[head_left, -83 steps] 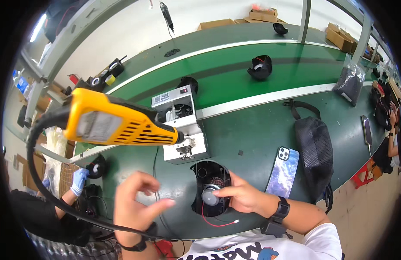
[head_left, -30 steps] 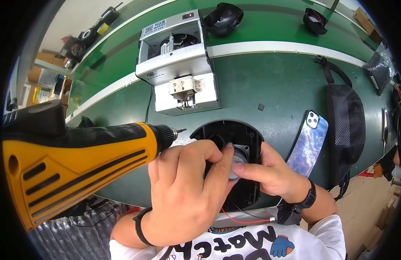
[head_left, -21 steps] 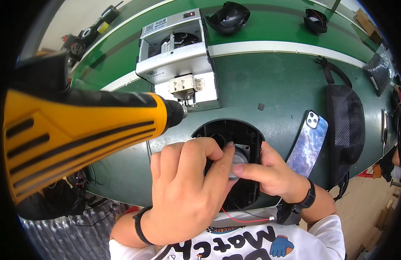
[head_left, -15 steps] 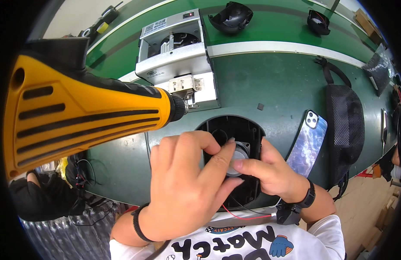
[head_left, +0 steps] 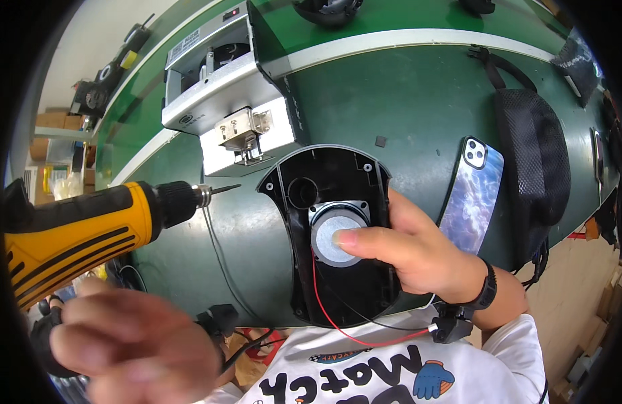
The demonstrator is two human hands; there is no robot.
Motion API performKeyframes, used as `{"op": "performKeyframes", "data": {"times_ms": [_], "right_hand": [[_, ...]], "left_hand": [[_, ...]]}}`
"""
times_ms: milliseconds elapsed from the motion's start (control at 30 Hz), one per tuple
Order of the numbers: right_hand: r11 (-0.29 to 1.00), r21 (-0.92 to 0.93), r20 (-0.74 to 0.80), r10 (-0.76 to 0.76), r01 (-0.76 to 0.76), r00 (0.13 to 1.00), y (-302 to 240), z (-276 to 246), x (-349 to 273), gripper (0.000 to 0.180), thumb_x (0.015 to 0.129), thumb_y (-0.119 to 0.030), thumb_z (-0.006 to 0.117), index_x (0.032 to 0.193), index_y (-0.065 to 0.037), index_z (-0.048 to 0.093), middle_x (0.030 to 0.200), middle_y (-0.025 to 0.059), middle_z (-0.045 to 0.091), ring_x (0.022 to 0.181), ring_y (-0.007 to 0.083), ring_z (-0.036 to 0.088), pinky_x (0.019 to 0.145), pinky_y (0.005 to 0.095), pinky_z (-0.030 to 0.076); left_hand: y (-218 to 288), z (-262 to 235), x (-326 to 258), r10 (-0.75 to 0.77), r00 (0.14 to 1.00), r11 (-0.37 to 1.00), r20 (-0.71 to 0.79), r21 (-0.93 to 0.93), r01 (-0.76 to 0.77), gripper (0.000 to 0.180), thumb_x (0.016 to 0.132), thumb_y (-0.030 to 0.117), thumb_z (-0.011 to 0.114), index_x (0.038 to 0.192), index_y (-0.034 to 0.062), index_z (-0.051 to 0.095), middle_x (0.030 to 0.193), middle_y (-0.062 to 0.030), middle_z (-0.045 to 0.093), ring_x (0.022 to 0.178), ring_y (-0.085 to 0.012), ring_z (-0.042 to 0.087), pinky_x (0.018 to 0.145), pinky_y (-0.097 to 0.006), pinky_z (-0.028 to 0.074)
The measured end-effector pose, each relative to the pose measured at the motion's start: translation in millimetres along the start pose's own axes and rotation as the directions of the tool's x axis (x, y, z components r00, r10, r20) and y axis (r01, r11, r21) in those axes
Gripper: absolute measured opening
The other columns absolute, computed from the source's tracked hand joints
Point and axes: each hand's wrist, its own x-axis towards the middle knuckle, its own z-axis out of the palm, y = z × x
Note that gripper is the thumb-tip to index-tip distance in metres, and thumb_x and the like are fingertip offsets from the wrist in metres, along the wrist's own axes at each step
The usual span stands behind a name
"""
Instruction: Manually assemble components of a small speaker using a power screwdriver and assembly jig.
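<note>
My right hand (head_left: 422,256) grips the right side of a black plastic speaker housing (head_left: 348,296), with the thumb lying across the round silver back of a speaker (head_left: 328,236). The speaker sits inside the housing, and a red and a black wire run from it toward my shirt. My left hand (head_left: 136,343) is raised at the lower left, smeared by motion, so its fingers do not show clearly. Just above it, a yellow and black power screwdriver (head_left: 89,229) points its bit to the right, toward the housing.
A silver screw feeder machine (head_left: 237,87) stands behind the housing. To the right lie a phone in a blue marbled case (head_left: 473,195) and a black mesh pouch (head_left: 534,168) with a strap. A small dark square piece (head_left: 381,141) rests on the green table (head_left: 351,94).
My left hand has left the speaker and moved down to the left, below the screwdriver. My right hand still holds the housing. The view has shifted, showing the screwdriver lower with its bit visible.
</note>
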Motion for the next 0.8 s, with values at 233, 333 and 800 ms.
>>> {"op": "performKeyframes", "data": {"times_ms": [233, 333, 800], "right_hand": [[0.999, 0.039, -0.074, -0.004, 0.007, 0.997, 5, -6, 0, 0.047, 0.092, -0.004, 0.062, 0.135, 0.001, 0.043, 0.115, 0.0065, 0.06, 0.103, 0.0121, 0.059, 0.091, 0.0292, 0.049], [0.999, 0.038, -0.09, 0.022, -0.019, 0.996, 5, -2, 1, 0.045, 0.092, -0.004, 0.062, 0.133, 0.001, 0.044, 0.115, 0.0072, 0.06, 0.103, 0.0131, 0.06, 0.091, 0.0294, 0.05], [0.998, -0.057, -0.043, 0.032, -0.035, 0.999, -2, -1, 2, 0.05, 0.092, -0.008, 0.062, 0.138, 0.0, 0.042, 0.12, 0.0053, 0.058, 0.109, 0.0122, 0.054, 0.095, 0.0296, 0.045]], "left_hand": [[10, 85, 9, -0.338, 0.677, 0.922, 0.654, 0.376, 0.097, 0.05, 0.061, 0.012, 0.085, 0.105, 0.0045, 0.064, 0.094, -0.009, 0.072, 0.057, -0.0216, 0.062, 0.051, -0.03, 0.046], [12, 85, 13, -0.39, 0.618, 0.898, 0.682, 0.431, 0.091, 0.055, 0.059, 0.011, 0.084, 0.11, 0.0037, 0.064, 0.094, -0.0074, 0.071, 0.056, -0.0214, 0.06, 0.051, -0.031, 0.045], [8, 80, 5, -0.405, 0.661, 0.893, 0.632, 0.427, 0.14, 0.054, 0.061, 0.014, 0.085, 0.109, 0.0029, 0.064, 0.103, -0.0055, 0.071, 0.053, -0.0182, 0.058, 0.05, -0.029, 0.044]]}}
